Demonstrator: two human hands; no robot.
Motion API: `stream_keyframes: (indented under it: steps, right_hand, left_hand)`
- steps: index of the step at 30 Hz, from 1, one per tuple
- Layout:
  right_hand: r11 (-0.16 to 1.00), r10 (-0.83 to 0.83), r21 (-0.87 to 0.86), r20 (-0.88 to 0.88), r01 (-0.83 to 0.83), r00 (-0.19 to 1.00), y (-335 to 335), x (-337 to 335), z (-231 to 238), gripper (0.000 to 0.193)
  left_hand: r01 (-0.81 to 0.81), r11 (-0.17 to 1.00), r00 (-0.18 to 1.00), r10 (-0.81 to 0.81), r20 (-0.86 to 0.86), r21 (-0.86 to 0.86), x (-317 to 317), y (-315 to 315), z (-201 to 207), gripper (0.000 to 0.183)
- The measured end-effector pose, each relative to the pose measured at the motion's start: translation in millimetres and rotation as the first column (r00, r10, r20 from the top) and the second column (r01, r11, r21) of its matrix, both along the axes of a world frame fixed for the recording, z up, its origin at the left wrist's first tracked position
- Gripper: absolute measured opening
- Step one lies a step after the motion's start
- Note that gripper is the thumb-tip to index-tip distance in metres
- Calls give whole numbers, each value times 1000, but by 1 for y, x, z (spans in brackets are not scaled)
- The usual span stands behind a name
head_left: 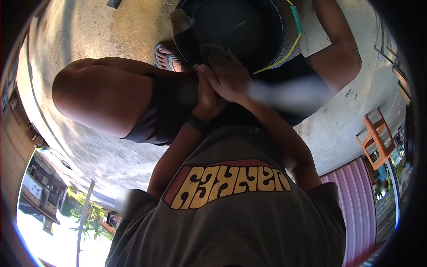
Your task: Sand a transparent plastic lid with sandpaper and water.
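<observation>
In front of me is a round black bucket [271,26] that looks to hold dark liquid. My right hand [229,79] reaches over its near rim, fingers bent around a dark, rounded object [214,47] that I cannot identify. My left hand [206,99], with a dark band on the wrist, presses against my right hand from the left. Its fingers are mostly hidden in shadow and behind the right hand. A brownish, limp piece [181,22] hangs over the bucket's left rim.
The bucket's yellow handle [291,50] with a green grip [296,20] hangs down on the right. My bent knees flank it, and a sandalled foot [171,59] rests beside it. An orange-brown plastic stool or chair [378,138] stands on the concrete floor [111,35] at the right.
</observation>
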State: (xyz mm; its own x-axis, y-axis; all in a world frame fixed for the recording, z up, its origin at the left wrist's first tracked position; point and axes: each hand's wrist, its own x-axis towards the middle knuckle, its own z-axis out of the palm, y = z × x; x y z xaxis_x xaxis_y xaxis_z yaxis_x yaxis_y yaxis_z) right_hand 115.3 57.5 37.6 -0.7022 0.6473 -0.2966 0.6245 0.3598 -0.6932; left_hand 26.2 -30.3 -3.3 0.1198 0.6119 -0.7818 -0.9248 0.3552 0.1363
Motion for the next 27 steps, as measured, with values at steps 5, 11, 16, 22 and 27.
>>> stream_keyframes:
  steps: [5, 11, 16, 22, 27]
  right_hand:
    - [998, 49, -32, -11, -49, 999, -29, 26, 22, 62]
    - [999, -26, -20, -4, 26, 1000, 8, -5, -36, 39]
    - [987, -121, -130, -244, 91, 962, -13, 32, 8, 13]
    - [880, -212, -455, -112, 140, 971, -9, 31, 18, 38]
    - [953, -161, -295, -285, 73, 945, -4, 38, 37, 38]
  left_hand:
    - [121, 982, 955, -155, -251, -148, -5, 11, 12, 88]
    - [30, 980, 999, -37, -29, -195, -2, 31, 31, 90]
    - [103, 986, 995, -104, -2, -130, -14, 14, 10, 83]
    - [42, 999, 999, -42, -4, -8, -15, 17, 33, 83]
    - [207, 959, 967, -230, -109, -192, -21, 35, 89, 70]
